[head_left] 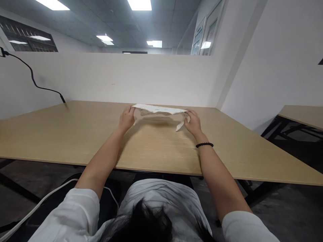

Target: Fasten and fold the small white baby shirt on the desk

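From the head camera, a white cloth [159, 112] is held stretched just above the far middle of the wooden table [75, 134]. The left hand [127, 118] pinches the cloth's left end, and the right hand [193, 123], with a black bead bracelet [204, 145] at its wrist, grips the right end. Fingertips are hidden behind the fabric, whose faint print is unreadable. A black cable [37, 84] trails left of the cloth.
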A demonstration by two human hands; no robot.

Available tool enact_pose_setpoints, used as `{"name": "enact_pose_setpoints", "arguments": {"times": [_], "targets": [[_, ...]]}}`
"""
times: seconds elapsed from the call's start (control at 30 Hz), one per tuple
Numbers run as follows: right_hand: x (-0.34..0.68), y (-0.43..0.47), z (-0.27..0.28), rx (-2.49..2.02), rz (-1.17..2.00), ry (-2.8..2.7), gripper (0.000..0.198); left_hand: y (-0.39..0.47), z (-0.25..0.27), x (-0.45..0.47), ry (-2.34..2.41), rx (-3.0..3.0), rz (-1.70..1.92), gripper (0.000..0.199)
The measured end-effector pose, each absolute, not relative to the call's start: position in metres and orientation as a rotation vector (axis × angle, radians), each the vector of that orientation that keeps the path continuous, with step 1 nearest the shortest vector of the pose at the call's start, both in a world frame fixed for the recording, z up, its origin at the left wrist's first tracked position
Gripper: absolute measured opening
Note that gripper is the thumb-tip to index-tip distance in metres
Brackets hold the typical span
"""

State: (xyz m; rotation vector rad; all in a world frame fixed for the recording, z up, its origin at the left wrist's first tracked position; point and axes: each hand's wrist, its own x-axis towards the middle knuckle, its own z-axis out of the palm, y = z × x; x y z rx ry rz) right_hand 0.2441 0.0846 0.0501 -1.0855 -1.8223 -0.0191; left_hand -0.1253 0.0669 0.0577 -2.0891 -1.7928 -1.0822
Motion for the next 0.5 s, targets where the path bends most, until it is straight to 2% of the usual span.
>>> {"name": "enact_pose_setpoints", "arguments": {"times": [0.1, 0.2, 0.33, 0.5], "targets": [[0.244, 0.085, 0.049, -1.121, 0.086, -1.765, 0.026, 0.071, 0.055, -0.135, -1.772, -2.361, -0.956, 0.027], [0.245, 0.081, 0.047, -1.149, 0.257, -1.796, 0.018, 0.076, 0.048, -0.141, -1.79, -2.735, -0.747, 0.009], [0.243, 0.074, 0.049, -1.142, 0.539, -1.909, 0.013, 0.077, 0.043, -0.144, -1.829, -3.148, -0.501, 0.023], [0.25, 0.076, 0.058, -1.226, 0.714, -1.798, 0.018, 0.075, 0.048, -0.149, -1.891, -3.28, -0.697, 0.047]]}}
